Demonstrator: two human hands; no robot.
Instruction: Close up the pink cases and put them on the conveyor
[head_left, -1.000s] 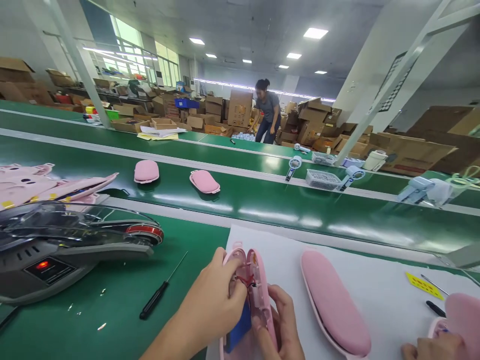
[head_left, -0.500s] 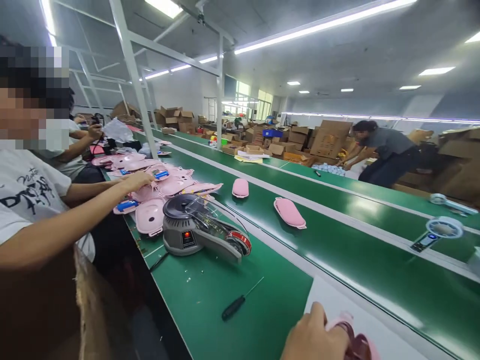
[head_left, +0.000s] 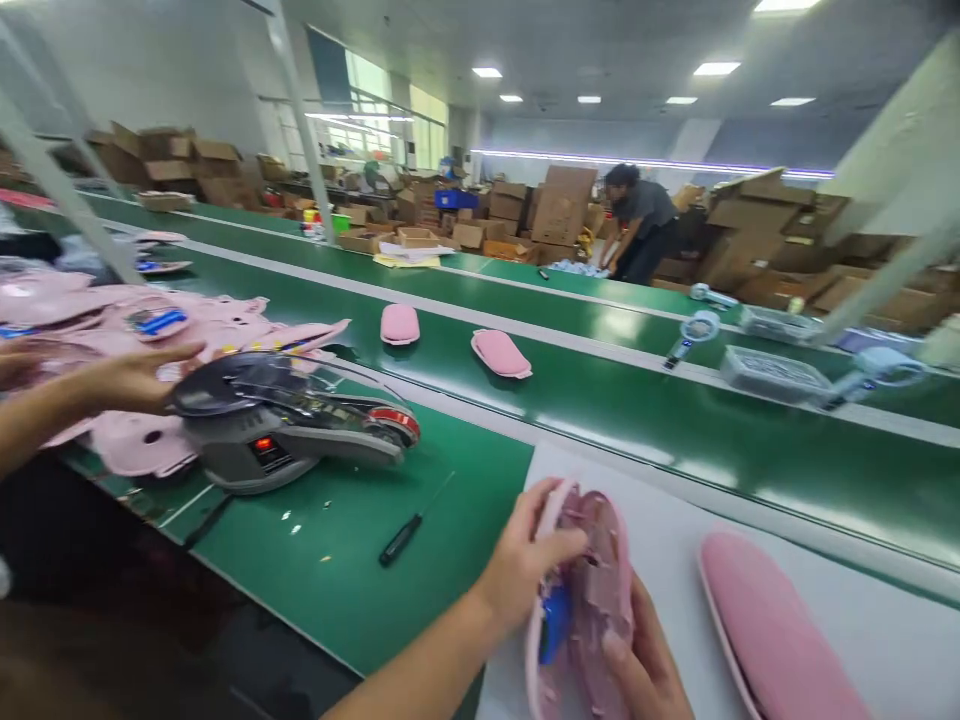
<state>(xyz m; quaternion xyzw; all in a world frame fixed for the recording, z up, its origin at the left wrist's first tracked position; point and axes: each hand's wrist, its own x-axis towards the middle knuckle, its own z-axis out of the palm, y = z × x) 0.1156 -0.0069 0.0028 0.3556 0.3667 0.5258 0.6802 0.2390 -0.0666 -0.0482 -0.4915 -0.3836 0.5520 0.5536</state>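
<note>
My left hand (head_left: 517, 560) grips one half of an opened pink plastic casing (head_left: 621, 540), its thumb reaching over the inner edge. Around the other half, my right hand (head_left: 646, 655) is closed, thumb pressed on the inside. The two halves stand side by side like an open clam. A blue battery-like part (head_left: 554, 622) shows inside the left half. To the right, a closed pink case (head_left: 772, 625) lies on the white sheet (head_left: 679, 500). A black screwdriver (head_left: 402, 540) lies on the green bench to the left of my hands.
A grey tape dispenser (head_left: 277, 430) stands left, beside a co-worker's hand (head_left: 131, 375) and a heap of pink shells (head_left: 146, 440). Two pink cases (head_left: 400, 324) lie on the green belt. Beyond are small blue fans (head_left: 694, 330), clear tubs (head_left: 776, 373) and another person (head_left: 637, 225).
The view has swung right and down. The pink casing is now higher in view and spread apart, with both my hands on it. The co-worker's hand has moved beside the tape dispenser.
</note>
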